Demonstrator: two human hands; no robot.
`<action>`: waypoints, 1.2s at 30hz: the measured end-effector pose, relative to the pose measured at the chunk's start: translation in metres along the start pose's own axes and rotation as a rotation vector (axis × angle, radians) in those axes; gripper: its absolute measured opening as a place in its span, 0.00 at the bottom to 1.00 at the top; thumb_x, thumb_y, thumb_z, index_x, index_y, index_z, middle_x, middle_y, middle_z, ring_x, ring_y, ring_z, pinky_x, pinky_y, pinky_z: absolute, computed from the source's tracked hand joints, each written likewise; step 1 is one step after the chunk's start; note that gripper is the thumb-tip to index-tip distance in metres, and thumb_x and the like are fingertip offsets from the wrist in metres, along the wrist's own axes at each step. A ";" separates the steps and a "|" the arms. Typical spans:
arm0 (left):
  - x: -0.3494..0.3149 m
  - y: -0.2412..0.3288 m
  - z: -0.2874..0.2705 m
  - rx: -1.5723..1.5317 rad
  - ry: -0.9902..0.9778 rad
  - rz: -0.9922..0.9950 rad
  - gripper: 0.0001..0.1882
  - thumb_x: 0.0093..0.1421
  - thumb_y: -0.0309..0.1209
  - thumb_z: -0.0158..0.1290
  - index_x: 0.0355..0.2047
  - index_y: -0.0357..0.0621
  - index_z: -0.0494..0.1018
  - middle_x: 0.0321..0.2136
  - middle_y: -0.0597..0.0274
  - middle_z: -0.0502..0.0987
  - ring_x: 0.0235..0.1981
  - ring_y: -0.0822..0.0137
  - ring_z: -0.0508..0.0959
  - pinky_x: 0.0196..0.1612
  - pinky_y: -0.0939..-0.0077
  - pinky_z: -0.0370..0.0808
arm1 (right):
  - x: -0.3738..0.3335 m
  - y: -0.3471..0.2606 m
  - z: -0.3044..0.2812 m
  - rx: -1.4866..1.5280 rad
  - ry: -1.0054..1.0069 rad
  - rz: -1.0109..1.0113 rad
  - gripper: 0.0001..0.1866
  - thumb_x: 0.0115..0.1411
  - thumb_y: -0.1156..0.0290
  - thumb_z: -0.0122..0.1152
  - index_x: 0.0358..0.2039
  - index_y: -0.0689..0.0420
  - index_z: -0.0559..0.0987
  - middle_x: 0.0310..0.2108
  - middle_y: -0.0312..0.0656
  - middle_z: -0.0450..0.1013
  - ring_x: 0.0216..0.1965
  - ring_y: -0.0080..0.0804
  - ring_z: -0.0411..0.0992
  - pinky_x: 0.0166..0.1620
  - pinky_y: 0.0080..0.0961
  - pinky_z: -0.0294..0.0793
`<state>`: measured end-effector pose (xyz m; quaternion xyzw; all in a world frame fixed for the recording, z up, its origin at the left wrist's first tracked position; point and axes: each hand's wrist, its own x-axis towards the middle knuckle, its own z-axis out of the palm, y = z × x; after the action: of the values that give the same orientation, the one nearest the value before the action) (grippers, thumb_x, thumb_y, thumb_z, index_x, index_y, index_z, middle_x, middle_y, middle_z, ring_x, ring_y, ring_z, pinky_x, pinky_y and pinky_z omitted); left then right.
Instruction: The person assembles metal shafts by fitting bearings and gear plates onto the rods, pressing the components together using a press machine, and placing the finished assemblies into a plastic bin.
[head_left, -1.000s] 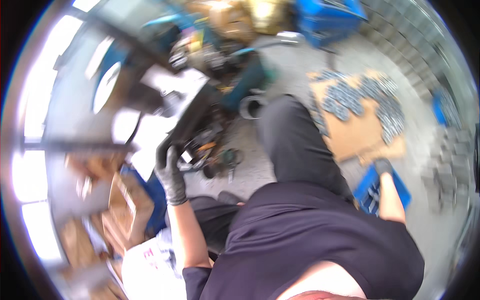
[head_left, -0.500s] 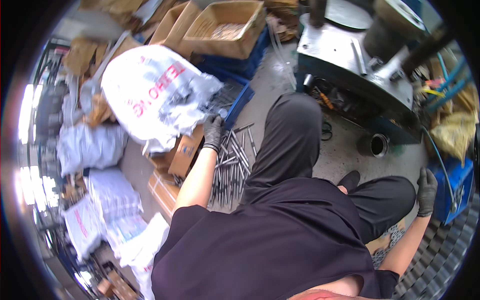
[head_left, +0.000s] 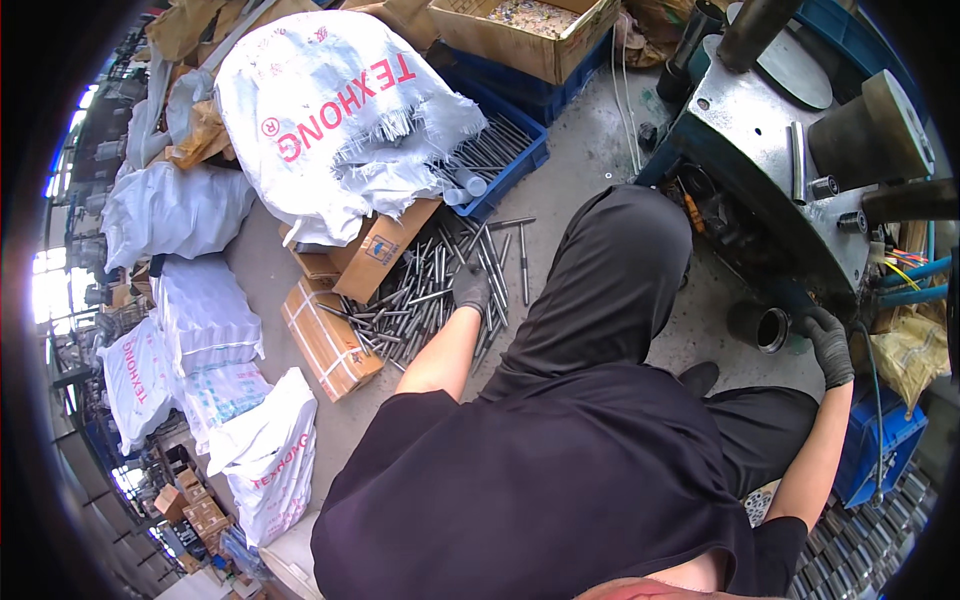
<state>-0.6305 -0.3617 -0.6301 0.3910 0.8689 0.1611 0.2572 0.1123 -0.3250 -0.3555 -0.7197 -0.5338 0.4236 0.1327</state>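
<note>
My left hand (head_left: 472, 288), in a dark grey glove, rests on a heap of thin metal rods (head_left: 420, 300) on the floor. Its fingertips point down among the rods, and I cannot make out whether they grip one. My right hand (head_left: 828, 348), gloved too, is at the lower right with its fingers stretched out and nothing in them. Beside its fingertips a short metal tube (head_left: 760, 326) lies on its side, its round mouth showing. A small carton (head_left: 385, 250) lies open next to the heap.
A white woven sack (head_left: 330, 120) partly covers a blue bin (head_left: 530, 160) of rods. A strapped carton (head_left: 330, 340) lies left of the heap. At right stands a heavy metal machine bench (head_left: 740, 150) with cylinders; a blue crate (head_left: 880, 450) is below my right hand.
My left hand has gone from beside the blue bin's near edge down onto the rod heap. My right hand has moved up toward the metal tube. The whole view has shifted.
</note>
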 end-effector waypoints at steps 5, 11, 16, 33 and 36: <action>0.042 0.029 -0.020 0.436 -0.064 -0.119 0.31 0.66 0.62 0.50 0.51 0.51 0.83 0.52 0.39 0.81 0.57 0.43 0.79 0.59 0.52 0.76 | -0.007 -0.022 0.004 -0.094 -0.018 0.097 0.13 0.63 0.72 0.63 0.46 0.62 0.83 0.37 0.43 0.82 0.39 0.30 0.79 0.47 0.28 0.77; 0.094 -0.012 -0.002 0.389 -0.239 -0.037 0.56 0.61 0.63 0.55 0.75 0.35 0.48 0.50 0.31 0.81 0.55 0.39 0.81 0.61 0.51 0.75 | -0.033 -0.049 0.002 -0.298 -0.072 0.016 0.11 0.57 0.69 0.62 0.39 0.59 0.84 0.33 0.46 0.80 0.35 0.36 0.80 0.41 0.32 0.78; 0.104 -0.031 0.005 0.793 -0.364 0.400 0.26 0.69 0.49 0.50 0.46 0.35 0.82 0.47 0.33 0.82 0.47 0.41 0.84 0.49 0.51 0.81 | -0.030 -0.027 -0.003 -0.285 0.009 -0.146 0.15 0.57 0.64 0.62 0.39 0.61 0.83 0.35 0.57 0.79 0.40 0.55 0.79 0.45 0.44 0.78; -0.084 0.292 -0.176 -1.508 -0.922 0.357 0.30 0.60 0.27 0.54 0.64 0.51 0.67 0.42 0.63 0.76 0.43 0.64 0.77 0.50 0.62 0.78 | -0.060 -0.154 -0.033 -0.740 0.567 -0.795 0.07 0.59 0.64 0.67 0.35 0.52 0.82 0.33 0.44 0.76 0.43 0.47 0.76 0.53 0.44 0.72; -0.126 0.404 -0.184 -1.555 -0.925 0.350 0.19 0.71 0.35 0.53 0.60 0.46 0.70 0.39 0.68 0.75 0.41 0.67 0.75 0.44 0.66 0.76 | -0.019 -0.152 -0.039 -0.346 0.898 -0.626 0.08 0.59 0.64 0.66 0.35 0.53 0.83 0.36 0.47 0.79 0.41 0.51 0.77 0.49 0.45 0.75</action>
<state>-0.4244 -0.2128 -0.2455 0.2594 0.2550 0.5639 0.7414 0.0400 -0.2712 -0.2253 -0.6478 -0.6744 -0.0766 0.3459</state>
